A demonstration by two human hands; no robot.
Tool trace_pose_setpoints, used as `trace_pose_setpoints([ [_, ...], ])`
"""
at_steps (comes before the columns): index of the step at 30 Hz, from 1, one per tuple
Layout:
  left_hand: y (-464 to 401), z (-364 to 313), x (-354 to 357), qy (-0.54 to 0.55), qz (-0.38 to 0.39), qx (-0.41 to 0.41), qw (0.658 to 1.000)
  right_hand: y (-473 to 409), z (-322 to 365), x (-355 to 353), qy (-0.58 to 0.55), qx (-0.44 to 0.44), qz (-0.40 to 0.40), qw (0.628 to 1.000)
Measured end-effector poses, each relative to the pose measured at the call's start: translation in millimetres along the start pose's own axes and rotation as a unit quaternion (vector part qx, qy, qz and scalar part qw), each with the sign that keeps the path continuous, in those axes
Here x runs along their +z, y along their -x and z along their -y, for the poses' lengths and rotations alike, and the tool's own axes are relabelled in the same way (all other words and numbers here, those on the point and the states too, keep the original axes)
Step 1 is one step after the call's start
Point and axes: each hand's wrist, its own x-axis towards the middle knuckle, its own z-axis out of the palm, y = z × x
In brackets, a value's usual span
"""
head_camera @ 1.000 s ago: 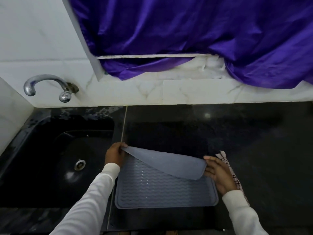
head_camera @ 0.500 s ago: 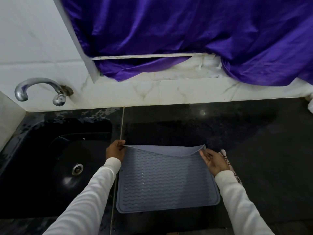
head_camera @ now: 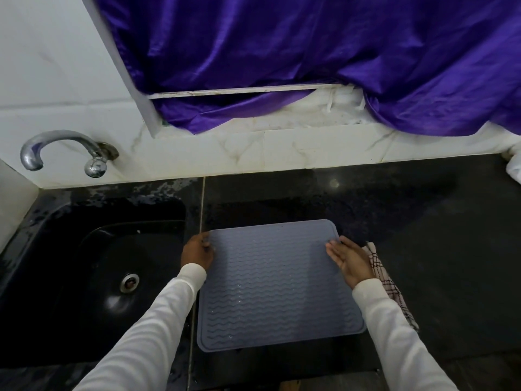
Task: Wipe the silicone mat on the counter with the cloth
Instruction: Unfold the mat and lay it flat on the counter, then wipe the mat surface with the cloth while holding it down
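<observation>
Laying silicone mat (head_camera: 277,283) flat on counter (head_camera: 423,235) beside sink (head_camera: 93,266); left hand (head_camera: 197,253) pinching its far-left corner, right hand (head_camera: 351,259) relaxed at right edge. Wiping not begun. Next: reaching for checked cloth (head_camera: 390,289) just right of mat.

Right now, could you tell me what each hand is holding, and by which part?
The left hand pinches the grey silicone mat at its far left corner. The right hand is open at the mat's right edge, holding nothing; the checked cloth lies beside it.
</observation>
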Motion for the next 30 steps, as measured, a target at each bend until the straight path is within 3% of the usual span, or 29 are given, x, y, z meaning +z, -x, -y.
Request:
trace_pose_setpoints([
  [6,14.5,1.9,1.1,-0.024,0.013,0.084,0.996,16.3,-4.2,1.8,0.119,-0.093,0.061,0.987],
  [8,19.6,1.0,2.9,-0.045,0.020,0.105,0.993,19.4,-3.4,-5.2,0.213,-0.166,0.054,0.961],
  [9,21.9,0.2,4.2,-0.056,0.028,0.116,0.991,20.7,-1.2,-12.1,0.304,-0.221,0.040,0.926],
  [10,24.1,0.3,5.9,-0.065,0.036,0.127,0.989,22.5,1.3,-21.4,0.414,-0.278,0.021,0.867],
  [13,33.8,-0.6,7.4,-0.079,0.056,0.134,0.986,30.1,10.5,-52.2,0.652,-0.406,-0.061,0.637],
  [14,36.6,1.2,7.2,-0.092,0.059,0.137,0.984,32.5,12.0,-62.8,0.693,-0.408,-0.092,0.587],
  [15,39.2,3.9,6.9,-0.112,0.064,0.139,0.982,32.1,9.4,-75.3,0.720,-0.387,-0.117,0.564],
  [19,43.3,16.9,3.3,-0.174,0.087,0.124,0.973,31.9,-10.1,-114.9,0.784,-0.254,-0.117,0.554],
  [23,42.7,22.9,6.0,-0.204,0.079,0.145,0.965,26.9,-17.0,-127.6,0.791,-0.290,-0.108,0.528],
  [26,45.0,22.4,9.2,-0.211,0.069,0.143,0.964,19.3,-11.3,-125.7,0.768,-0.336,-0.111,0.535],
  [28,46.5,21.8,11.2,-0.211,0.067,0.136,0.966,7.5,-4.9,-126.9,0.719,-0.349,-0.091,0.595],
  [30,47.2,22.0,12.2,-0.212,0.063,0.138,0.966,5.2,2.5,-121.7,0.607,-0.312,-0.073,0.727],
])
